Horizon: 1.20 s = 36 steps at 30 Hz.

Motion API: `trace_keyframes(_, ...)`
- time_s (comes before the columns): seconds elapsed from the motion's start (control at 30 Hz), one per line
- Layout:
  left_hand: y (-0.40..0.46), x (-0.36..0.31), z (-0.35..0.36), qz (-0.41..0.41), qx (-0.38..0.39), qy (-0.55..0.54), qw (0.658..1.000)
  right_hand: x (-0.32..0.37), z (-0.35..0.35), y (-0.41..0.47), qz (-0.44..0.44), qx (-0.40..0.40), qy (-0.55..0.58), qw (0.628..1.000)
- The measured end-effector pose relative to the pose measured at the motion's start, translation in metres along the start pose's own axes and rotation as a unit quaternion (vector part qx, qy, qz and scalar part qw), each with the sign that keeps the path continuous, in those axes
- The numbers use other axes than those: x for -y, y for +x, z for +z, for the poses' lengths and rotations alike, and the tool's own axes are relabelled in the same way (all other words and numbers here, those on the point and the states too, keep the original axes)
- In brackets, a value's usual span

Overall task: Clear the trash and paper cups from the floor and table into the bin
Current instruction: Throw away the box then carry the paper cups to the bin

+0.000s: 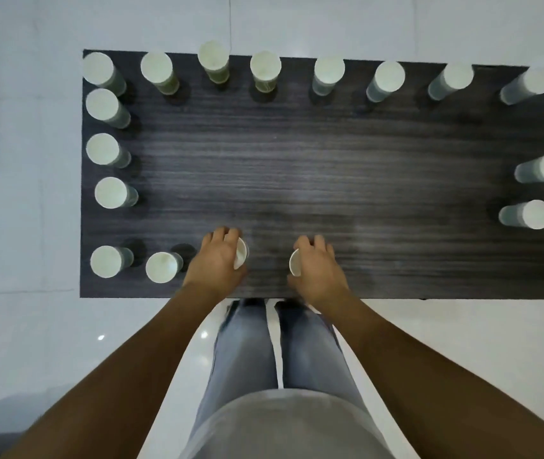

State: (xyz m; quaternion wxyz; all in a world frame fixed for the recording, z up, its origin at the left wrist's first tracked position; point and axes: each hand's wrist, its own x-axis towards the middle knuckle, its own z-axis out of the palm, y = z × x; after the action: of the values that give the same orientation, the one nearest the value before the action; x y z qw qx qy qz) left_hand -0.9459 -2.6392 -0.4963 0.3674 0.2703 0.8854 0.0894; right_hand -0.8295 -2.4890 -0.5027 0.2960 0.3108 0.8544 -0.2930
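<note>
The middle of the table (313, 167) lies bare, open to a reach from the lower edge. Cups (265, 69) line the upper edge, more cups stand down the left side, and two at the right. Between the two lower-left cups (162, 267) and the right pair the near edge is blocked only by both hands.

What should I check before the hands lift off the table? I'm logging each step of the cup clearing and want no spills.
1. Left hand has a grip on a paper cup: ok.
2. Right hand has a grip on the other cup: ok.
3. Held cups are empty: cannot tell.
4. Lift path free of neighbours: ok on the right; nearest standing cup sits close beside the left hand.
5. Bin located: not ok, none in view.
6. Table cleared: not ok, cups line its edges.
</note>
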Motion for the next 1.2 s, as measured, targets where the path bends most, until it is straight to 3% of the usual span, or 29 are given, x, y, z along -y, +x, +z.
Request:
trace_keyframes(0.13,-0.018,-0.040,-0.030,0.042,0.019,0.031,0.998,-0.005,-0.035,-0.041,0.024,-0.058,0.026,0.998)
trace_keyframes(0.33,-0.058,-0.121,-0.053,0.178,0.062,0.087,0.978,-0.036,-0.056,-0.137,0.107,-0.141,0.112,0.978)
trace_keyframes(0.5,-0.101,-0.195,-0.044,0.285,0.082,0.162,0.941,-0.073,-0.054,-0.227,0.179,-0.207,0.171,0.947)
trace_keyframes(0.6,-0.135,-0.245,-0.027,0.351,0.112,0.233,0.900,-0.106,-0.049,-0.286,0.226,-0.245,0.226,0.915)
trace_keyframes(0.87,-0.269,-0.382,0.098,0.507,0.174,0.357,0.765,-0.222,0.019,-0.469,0.353,-0.331,0.344,0.804)
trace_keyframes(1.2,-0.490,-0.503,0.305,0.590,0.281,0.329,0.682,-0.362,0.160,-0.707,0.482,-0.352,0.419,0.684)
